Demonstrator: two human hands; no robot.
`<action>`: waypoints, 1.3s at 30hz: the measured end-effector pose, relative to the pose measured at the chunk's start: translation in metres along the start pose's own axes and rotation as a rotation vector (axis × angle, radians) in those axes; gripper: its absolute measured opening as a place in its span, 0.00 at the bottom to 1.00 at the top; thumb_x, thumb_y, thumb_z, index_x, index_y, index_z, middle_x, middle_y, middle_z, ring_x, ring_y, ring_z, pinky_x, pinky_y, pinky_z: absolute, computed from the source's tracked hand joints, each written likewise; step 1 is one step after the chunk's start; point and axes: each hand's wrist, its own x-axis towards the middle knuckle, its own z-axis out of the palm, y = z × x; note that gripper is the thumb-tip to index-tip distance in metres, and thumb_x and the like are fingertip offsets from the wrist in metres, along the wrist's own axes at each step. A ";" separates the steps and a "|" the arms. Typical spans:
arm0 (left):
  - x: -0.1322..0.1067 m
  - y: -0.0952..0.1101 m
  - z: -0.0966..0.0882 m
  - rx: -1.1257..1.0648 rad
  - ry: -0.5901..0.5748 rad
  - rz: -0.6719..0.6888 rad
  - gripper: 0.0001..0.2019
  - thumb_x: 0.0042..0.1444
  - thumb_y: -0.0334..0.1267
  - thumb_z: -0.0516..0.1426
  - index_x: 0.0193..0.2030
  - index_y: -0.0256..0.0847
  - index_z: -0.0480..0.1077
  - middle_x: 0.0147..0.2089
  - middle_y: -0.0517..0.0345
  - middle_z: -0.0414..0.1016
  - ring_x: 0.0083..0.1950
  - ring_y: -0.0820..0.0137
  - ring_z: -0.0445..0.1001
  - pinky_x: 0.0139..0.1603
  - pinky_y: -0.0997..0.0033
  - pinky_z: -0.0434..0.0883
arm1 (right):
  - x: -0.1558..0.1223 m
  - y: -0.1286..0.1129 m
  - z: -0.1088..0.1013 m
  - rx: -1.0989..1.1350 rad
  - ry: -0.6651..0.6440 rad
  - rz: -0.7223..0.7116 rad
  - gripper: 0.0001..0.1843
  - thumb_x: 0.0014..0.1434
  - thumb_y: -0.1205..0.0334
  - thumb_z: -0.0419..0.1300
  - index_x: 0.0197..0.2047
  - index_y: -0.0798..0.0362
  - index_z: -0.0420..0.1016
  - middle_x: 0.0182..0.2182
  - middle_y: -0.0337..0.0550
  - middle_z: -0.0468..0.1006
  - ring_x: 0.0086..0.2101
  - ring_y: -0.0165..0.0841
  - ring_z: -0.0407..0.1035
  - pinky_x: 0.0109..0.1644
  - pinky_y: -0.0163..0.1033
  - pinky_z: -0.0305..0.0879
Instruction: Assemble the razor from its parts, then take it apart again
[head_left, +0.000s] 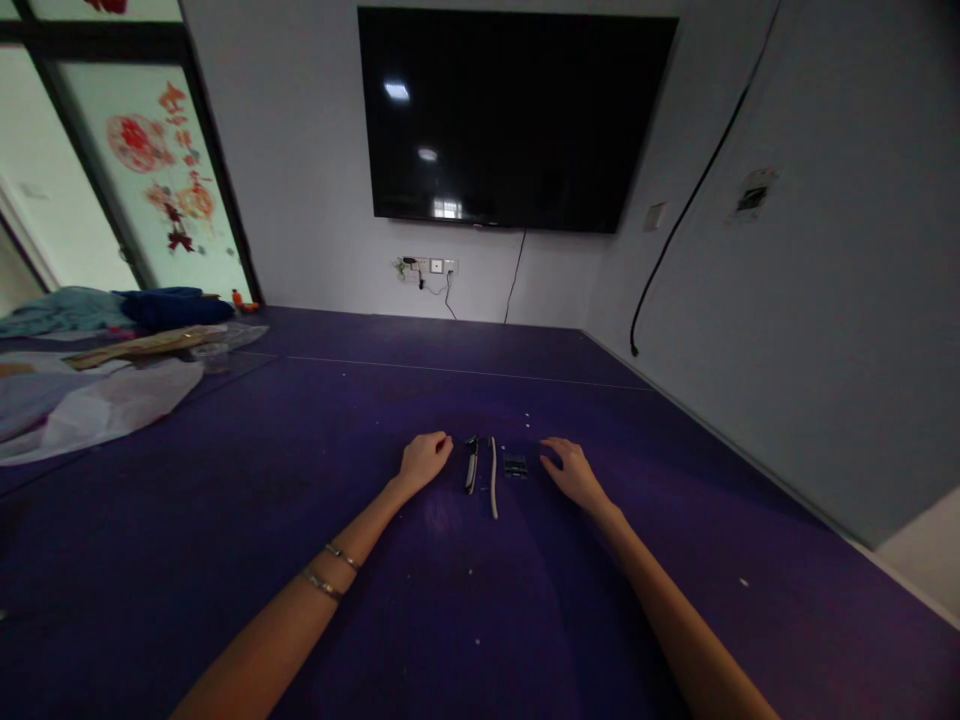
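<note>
My left hand (pixel 426 460) rests on the purple surface with its fingers curled in, and nothing shows in it. Just right of it lies a slim black-and-white tool (pixel 471 468), too small to name surely. A thin, pale, slightly bent stick-like piece (pixel 493 485) with a dark far end lies alongside, apart from the tool. Further right is a small dark rectangular piece (pixel 515 466). Beside that piece, my right hand (pixel 568 470) lies with thumb and fingers apart, holding nothing. Neither hand touches these things.
The purple surface (pixel 337 420) reaches a wall with a television (pixel 517 120). White plastic sheeting (pixel 112 405), a blue cloth (pixel 176 305) and a teal cloth (pixel 64 310) lie at the left. A black cable (pixel 694 190) hangs along the right wall.
</note>
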 end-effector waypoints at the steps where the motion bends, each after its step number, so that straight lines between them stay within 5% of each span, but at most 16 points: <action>1: 0.001 -0.006 -0.003 0.027 0.029 0.038 0.17 0.61 0.43 0.43 0.34 0.41 0.71 0.37 0.55 0.74 0.39 0.69 0.70 0.39 0.73 0.62 | -0.002 0.007 -0.002 -0.037 0.013 0.029 0.19 0.57 0.59 0.52 0.50 0.53 0.71 0.51 0.50 0.70 0.52 0.41 0.62 0.55 0.50 0.59; 4: 0.005 -0.026 -0.010 0.108 0.085 0.124 0.14 0.60 0.40 0.45 0.41 0.41 0.71 0.45 0.52 0.73 0.49 0.66 0.68 0.49 0.70 0.61 | -0.009 0.026 -0.008 -0.117 0.012 0.104 0.19 0.58 0.59 0.50 0.51 0.52 0.71 0.53 0.51 0.69 0.54 0.43 0.60 0.55 0.51 0.58; 10: 0.011 -0.050 -0.004 0.226 0.007 0.040 0.21 0.59 0.44 0.46 0.55 0.39 0.65 0.60 0.46 0.63 0.62 0.56 0.57 0.58 0.57 0.56 | -0.015 0.031 -0.009 -0.159 -0.025 0.130 0.19 0.58 0.59 0.48 0.50 0.53 0.73 0.52 0.51 0.71 0.54 0.41 0.63 0.56 0.50 0.58; 39: 0.015 -0.059 0.005 0.226 -0.037 0.046 0.22 0.60 0.43 0.45 0.58 0.39 0.64 0.62 0.47 0.61 0.64 0.55 0.55 0.62 0.56 0.53 | -0.021 0.032 -0.009 -0.217 -0.102 0.032 0.24 0.60 0.66 0.43 0.56 0.56 0.68 0.56 0.52 0.66 0.58 0.41 0.56 0.60 0.48 0.55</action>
